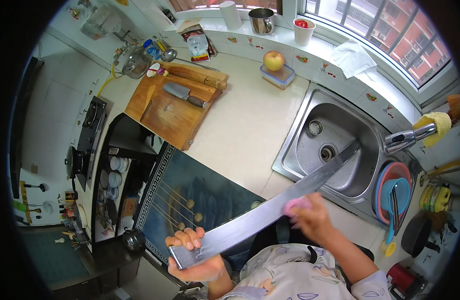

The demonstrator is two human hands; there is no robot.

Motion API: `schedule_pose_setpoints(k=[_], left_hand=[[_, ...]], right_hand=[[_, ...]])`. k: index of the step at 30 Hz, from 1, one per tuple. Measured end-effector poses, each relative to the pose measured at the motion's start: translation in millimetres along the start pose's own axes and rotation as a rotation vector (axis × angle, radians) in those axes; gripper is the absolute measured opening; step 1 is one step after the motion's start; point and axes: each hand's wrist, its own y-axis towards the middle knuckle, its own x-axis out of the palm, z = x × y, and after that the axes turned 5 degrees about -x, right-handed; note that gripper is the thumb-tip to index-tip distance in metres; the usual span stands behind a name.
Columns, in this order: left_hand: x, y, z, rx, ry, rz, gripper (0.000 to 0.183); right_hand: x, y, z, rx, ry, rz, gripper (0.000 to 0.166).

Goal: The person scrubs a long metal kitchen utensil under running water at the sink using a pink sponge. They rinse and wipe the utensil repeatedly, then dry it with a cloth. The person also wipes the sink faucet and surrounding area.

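Observation:
A long, flat silver metal panel (260,213) slants up from my body to the sink, with whitish streaks near its lower end. My left hand (198,258) grips that lower end, thumb beneath and fingers over the edge. The far end lies over the stainless steel sink basin (365,172); whether it touches the basin cannot be told. My right hand (314,221), slightly blurred, holds a pink cloth (295,206) against the panel's edge near its middle. Past the panel, the drain (327,153) shows in the basin.
A chrome faucet (406,140) with a yellow cloth (440,125) overhangs the sink's right side. Stacked plastic basins (383,176) and a blue ladle (397,195) sit beside it. A cleaver (177,91) lies on a wooden cutting board (166,116). An apple (273,60) tops a lidded container (278,77).

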Motion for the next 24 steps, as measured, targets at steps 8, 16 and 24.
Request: schedule_pose_setpoints(k=[8,16,24], left_hand=[[3,1,-2,0.042,0.001,0.040,0.031],[-3,-3,-3,0.042,0.017,0.064,0.029],[-4,-3,1,0.011,-0.007,-0.015,0.026]], right_hand=[[29,24,-50,-0.194,-0.032,-0.050,0.031],[1,-5,-9,0.039,-0.275,0.028,0.037],[19,7,-1,-0.117,-0.210,-0.036,0.036]])
